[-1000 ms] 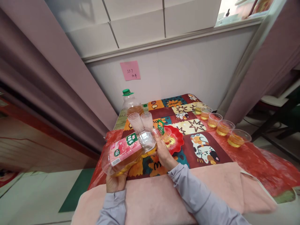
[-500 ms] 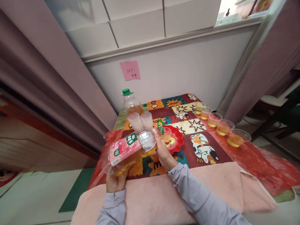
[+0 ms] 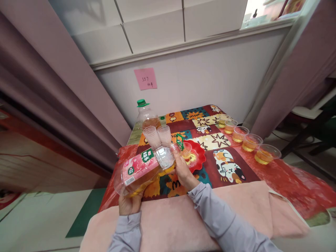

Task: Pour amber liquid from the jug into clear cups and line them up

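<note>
A large clear juice bottle (image 3: 138, 169) with a pink label lies tilted in both my hands, its neck end pointing right toward the red plate. My left hand (image 3: 130, 204) supports its base from below, fingers partly hidden behind it. My right hand (image 3: 183, 172) is closed around the neck end. Amber juice lies along the bottle's lower side. Just beyond the mouth, a clear plastic cup (image 3: 186, 151) with some juice in it sits on the red scalloped plate (image 3: 201, 161). A green handle loop (image 3: 180, 140) shows by the neck. Whether juice is flowing cannot be made out.
Two stacks of clear cups (image 3: 164, 133) stand behind the bottle. Farther back is another juice bottle (image 3: 147, 117) with a green cap. Several cups of juice (image 3: 264, 156) line the right side. A patterned mat (image 3: 228, 166) and a pink cloth (image 3: 173, 220) cover the table.
Almost nothing differs. Both hands keep the bottle tilted in the same place, and the cups and plate stay where they were.
</note>
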Action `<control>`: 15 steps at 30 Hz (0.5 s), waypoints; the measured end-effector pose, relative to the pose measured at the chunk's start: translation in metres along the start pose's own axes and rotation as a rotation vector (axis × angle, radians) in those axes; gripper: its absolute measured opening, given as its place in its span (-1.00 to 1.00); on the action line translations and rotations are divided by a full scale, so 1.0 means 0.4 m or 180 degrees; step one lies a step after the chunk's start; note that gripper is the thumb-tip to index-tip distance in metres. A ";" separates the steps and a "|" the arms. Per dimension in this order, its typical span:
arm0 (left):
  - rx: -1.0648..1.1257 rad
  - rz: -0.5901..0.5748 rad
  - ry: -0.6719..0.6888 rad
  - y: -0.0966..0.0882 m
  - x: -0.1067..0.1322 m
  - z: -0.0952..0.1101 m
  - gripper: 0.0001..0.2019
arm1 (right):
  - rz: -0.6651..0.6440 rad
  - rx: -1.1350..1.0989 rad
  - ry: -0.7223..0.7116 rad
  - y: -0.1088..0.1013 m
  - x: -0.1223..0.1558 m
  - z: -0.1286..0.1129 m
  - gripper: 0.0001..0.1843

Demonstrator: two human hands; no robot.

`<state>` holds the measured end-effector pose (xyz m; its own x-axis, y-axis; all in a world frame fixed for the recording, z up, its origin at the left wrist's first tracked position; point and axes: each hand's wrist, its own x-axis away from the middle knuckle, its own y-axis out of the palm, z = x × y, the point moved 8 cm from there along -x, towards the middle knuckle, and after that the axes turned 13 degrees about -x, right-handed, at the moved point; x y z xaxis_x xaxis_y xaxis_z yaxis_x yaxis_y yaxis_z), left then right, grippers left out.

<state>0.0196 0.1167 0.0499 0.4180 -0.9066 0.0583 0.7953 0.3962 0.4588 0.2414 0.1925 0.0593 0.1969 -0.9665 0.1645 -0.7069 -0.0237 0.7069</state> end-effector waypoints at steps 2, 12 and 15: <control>-0.0083 0.0045 0.0004 0.005 0.005 0.004 -0.34 | -0.0005 0.0014 0.0013 0.001 0.001 0.000 -0.20; 0.0063 -0.0128 0.0032 -0.008 -0.008 -0.005 -0.39 | -0.0008 0.0011 -0.0002 0.004 0.005 -0.004 -0.19; 0.0224 -0.0334 0.0063 -0.009 -0.014 -0.011 -0.43 | 0.0040 0.0014 -0.0003 -0.004 0.002 0.002 -0.18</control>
<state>0.0165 0.1210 0.0442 0.3434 -0.9391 -0.0106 0.8026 0.2876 0.5227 0.2420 0.1916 0.0578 0.1874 -0.9670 0.1726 -0.7122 -0.0128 0.7018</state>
